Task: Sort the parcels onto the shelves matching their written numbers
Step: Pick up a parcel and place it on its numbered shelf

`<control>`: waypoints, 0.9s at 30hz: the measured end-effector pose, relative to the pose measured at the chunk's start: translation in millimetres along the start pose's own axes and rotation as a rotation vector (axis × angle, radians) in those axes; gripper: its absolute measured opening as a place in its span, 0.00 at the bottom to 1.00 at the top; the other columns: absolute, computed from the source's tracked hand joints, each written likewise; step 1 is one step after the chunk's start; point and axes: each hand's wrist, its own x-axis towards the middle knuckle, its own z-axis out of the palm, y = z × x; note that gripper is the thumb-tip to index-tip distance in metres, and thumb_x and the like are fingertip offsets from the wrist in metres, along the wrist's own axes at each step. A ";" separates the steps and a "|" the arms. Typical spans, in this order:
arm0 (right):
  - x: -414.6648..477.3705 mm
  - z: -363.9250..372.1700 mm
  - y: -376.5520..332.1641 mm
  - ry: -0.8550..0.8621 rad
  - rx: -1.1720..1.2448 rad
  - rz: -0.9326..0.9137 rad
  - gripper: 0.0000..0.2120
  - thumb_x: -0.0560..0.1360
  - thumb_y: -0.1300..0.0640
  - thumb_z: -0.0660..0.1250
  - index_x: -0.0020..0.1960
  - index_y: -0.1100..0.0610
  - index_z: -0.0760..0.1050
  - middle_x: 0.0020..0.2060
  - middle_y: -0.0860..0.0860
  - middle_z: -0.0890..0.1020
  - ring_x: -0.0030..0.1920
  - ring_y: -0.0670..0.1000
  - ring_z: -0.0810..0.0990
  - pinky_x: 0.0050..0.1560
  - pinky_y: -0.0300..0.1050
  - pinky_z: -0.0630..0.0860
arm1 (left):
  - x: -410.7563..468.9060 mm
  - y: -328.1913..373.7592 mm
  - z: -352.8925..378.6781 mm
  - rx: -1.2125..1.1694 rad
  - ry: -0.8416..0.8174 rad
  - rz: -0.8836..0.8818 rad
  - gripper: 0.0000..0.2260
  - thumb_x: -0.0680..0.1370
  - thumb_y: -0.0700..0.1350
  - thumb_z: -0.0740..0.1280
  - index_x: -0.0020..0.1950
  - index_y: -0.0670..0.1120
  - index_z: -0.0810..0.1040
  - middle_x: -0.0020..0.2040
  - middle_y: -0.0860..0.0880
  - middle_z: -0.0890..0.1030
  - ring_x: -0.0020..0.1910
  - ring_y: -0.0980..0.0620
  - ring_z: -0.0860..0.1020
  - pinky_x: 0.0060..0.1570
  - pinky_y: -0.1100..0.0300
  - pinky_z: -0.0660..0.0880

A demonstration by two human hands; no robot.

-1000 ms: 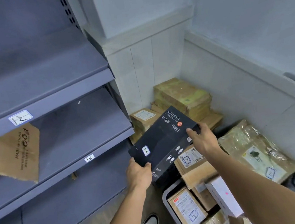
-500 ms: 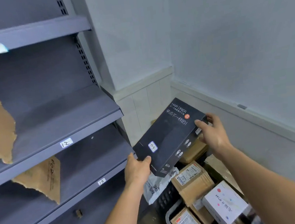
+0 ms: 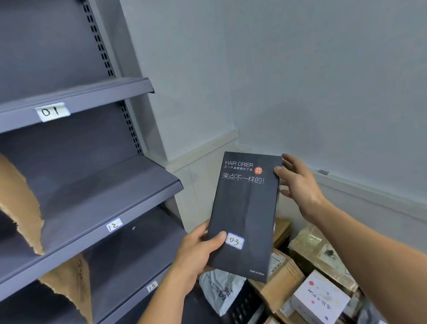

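The black box (image 3: 247, 211) is now turned upright, in the air right of the shelves. My left hand (image 3: 193, 254) grips its lower edge, and my right hand (image 3: 300, 184) pinches the top corner. The 03 label (image 3: 234, 241) is readable now; the 01 tag (image 3: 51, 111), 12 tag (image 3: 114, 224) and 13 tag (image 3: 152, 286) don't match it, so it needs another shelf.

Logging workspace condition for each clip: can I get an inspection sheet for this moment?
Surface: grey shelves, tags 01, 12, 13; no 03 shelf tag seen.
Job's things: black hair drier box, labelled 03, held in the air.
Clutter: torn cardboard on two shelves; parcels heaped at lower right.
Grips: left hand grips the box's lower edge; right hand holds its upper corner.
Cables: nothing seen.
Surroundings: pale walls, tiled lower band.
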 end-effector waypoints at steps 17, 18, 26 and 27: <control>-112.0 38.8 18.9 -0.292 -0.303 -0.073 0.28 0.84 0.49 0.60 0.78 0.32 0.52 0.66 0.34 0.76 0.63 0.40 0.77 0.68 0.46 0.72 | -39.1 -13.1 5.0 -0.083 0.259 0.271 0.20 0.81 0.40 0.66 0.56 0.69 0.78 0.53 0.59 0.84 0.54 0.55 0.83 0.55 0.48 0.81; -113.6 40.1 19.5 -0.302 -0.303 -0.082 0.28 0.84 0.49 0.60 0.78 0.32 0.51 0.67 0.34 0.75 0.64 0.40 0.77 0.69 0.47 0.72 | -42.5 -12.0 5.7 -0.085 0.276 0.281 0.21 0.81 0.40 0.66 0.56 0.69 0.78 0.53 0.60 0.84 0.54 0.55 0.83 0.55 0.49 0.81; -124.7 40.5 8.9 -0.356 -0.243 -0.119 0.33 0.83 0.49 0.61 0.78 0.32 0.46 0.72 0.36 0.70 0.70 0.43 0.72 0.73 0.51 0.69 | -74.3 -3.9 14.4 -0.042 0.448 0.409 0.24 0.79 0.36 0.68 0.70 0.58 0.75 0.56 0.62 0.83 0.55 0.62 0.81 0.62 0.50 0.77; -126.2 39.6 7.7 -0.366 -0.228 -0.124 0.33 0.83 0.50 0.61 0.79 0.32 0.46 0.73 0.36 0.69 0.70 0.42 0.72 0.73 0.51 0.69 | -80.2 -3.1 16.5 -0.046 0.468 0.418 0.25 0.78 0.35 0.68 0.70 0.58 0.74 0.56 0.61 0.83 0.55 0.62 0.81 0.63 0.50 0.77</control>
